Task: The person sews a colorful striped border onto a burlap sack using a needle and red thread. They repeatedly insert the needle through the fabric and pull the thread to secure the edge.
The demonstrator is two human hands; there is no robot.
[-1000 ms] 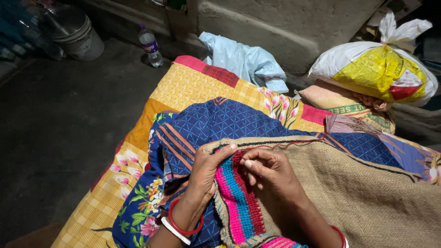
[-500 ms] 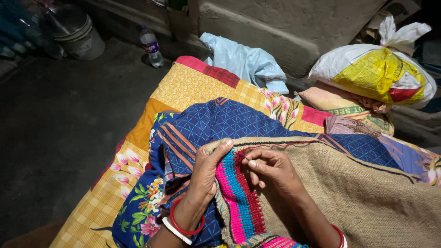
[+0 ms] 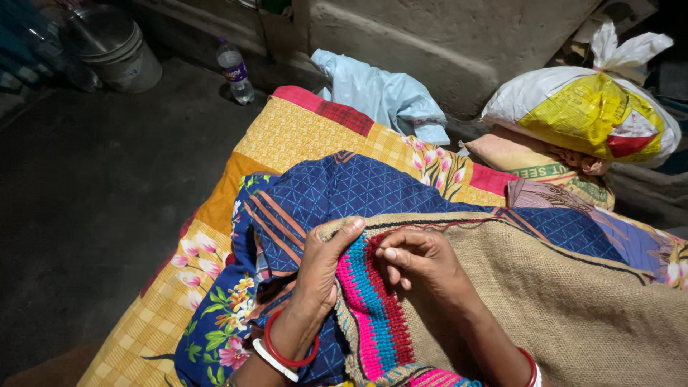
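Barely shifted, right hand (image 3: pixel 423 265) fingers pinch beside striped stitching (image 3: pixel 373 301).

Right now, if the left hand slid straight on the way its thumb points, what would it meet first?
Probably the right hand: the left hand points its thumb along the burlap cloth edge towards those fingers, though depth is unclear.

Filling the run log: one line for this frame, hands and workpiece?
left hand: grips burlap sack edge, thumb on top | right hand: fingertips pinched at red stitched band | under: blue patterned cloth
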